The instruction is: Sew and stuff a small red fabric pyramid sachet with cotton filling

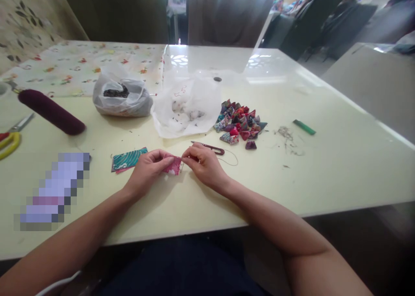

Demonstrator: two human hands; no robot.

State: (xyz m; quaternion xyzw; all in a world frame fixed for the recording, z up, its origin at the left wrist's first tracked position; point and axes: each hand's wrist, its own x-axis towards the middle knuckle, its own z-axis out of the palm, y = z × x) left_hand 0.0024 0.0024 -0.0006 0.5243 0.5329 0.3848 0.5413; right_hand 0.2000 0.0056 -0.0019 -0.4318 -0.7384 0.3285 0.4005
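My left hand [151,168] pinches a small pink patterned cloth piece [173,166] between thumb and fingers, low over the table. At the cloth's right edge, the fingertips of my right hand [202,164] are pressed together on something too small to make out. A thin dark thread [235,157] curves over the table right of that hand. Dark red thread snips [218,150] lie just behind my right hand. Beside my left hand is a teal patterned cloth strip [125,160] with pink fabric under it.
Behind my hands stand a white bag of dark filling [119,98] and a white plastic bag [186,110]. Stuffed cloth pieces [241,123], loose threads [285,136] and a green object [304,127] lie right. Left are a maroon roll [52,112], yellow-handled scissors [11,144] and a blurred-out object [56,190].
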